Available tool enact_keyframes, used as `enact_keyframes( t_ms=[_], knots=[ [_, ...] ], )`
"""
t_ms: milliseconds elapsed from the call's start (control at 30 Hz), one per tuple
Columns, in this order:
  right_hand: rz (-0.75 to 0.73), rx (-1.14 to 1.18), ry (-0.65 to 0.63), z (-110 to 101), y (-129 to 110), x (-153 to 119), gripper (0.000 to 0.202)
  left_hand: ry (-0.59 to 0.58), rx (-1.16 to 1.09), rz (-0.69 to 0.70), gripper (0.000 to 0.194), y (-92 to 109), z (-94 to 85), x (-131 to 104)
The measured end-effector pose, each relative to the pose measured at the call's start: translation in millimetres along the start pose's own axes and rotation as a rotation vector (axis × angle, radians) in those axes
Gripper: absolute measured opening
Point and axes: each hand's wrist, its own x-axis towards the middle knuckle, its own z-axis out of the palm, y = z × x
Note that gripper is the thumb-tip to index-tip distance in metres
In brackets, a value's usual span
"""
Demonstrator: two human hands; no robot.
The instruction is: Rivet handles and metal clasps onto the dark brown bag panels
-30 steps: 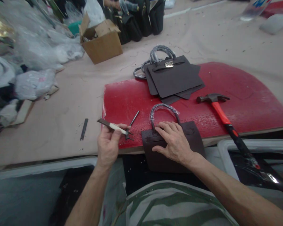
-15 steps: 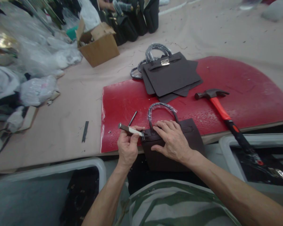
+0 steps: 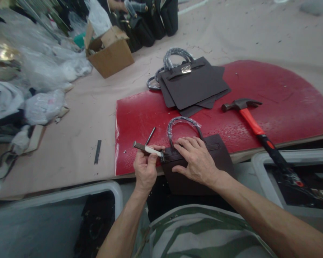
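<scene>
My left hand (image 3: 145, 167) is closed around a metal punch (image 3: 148, 149) with a white middle part. The punch's dark tip meets the top left corner of a dark brown handbag panel (image 3: 223, 154). My right hand (image 3: 196, 159) lies on this panel, fingers spread flat below its plastic-wrapped handle (image 3: 170, 127). The panel overhangs the front edge of a red board (image 3: 134, 114). Just beyond my left hand lies a thin metal rod (image 3: 150, 136). A claw hammer (image 3: 251, 122) with a red and black handle rests to the right.
More brown bag panels (image 3: 196, 84) are stacked at the board's back. A cardboard box (image 3: 113, 53) and plastic bags (image 3: 45, 105) stand left. A dark strip (image 3: 97, 152) lies on the table. Bins (image 3: 115, 193) flank me below. Another person's hand (image 3: 117, 5) is near black bags (image 3: 168, 18).
The view has shifted slightly. Both hands, the punch and the bag panel keep the same positions relative to each other.
</scene>
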Motion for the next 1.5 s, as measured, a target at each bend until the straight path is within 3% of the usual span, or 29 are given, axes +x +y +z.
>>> enact_keyframes(
  t_ms=[300,533,633,833,1267,1500],
  knots=[
    [0.008,-0.006,-0.012,0,0,-1,0.073,-0.002,-0.011,0.036,0.022,-5,0.9,-4],
    [0.0,-0.01,0.008,1,-1,0,0.068,-0.196,0.219,0.229,0.014,3,3.6,0],
    [-0.004,-0.019,0.0,1,0,0,0.07,-0.243,0.249,0.192,0.014,7,2.8,6],
    [0.005,-0.021,0.0,4,1,0,0.068,-0.218,0.192,0.065,0.014,5,-9.1,10],
    [0.01,0.021,-0.017,3,-2,1,0.059,-0.212,0.204,0.179,0.009,0,-8.7,8],
    [0.021,0.011,0.002,2,-4,3,0.064,-0.216,0.111,0.027,0.011,2,-9.5,15]
  ],
)
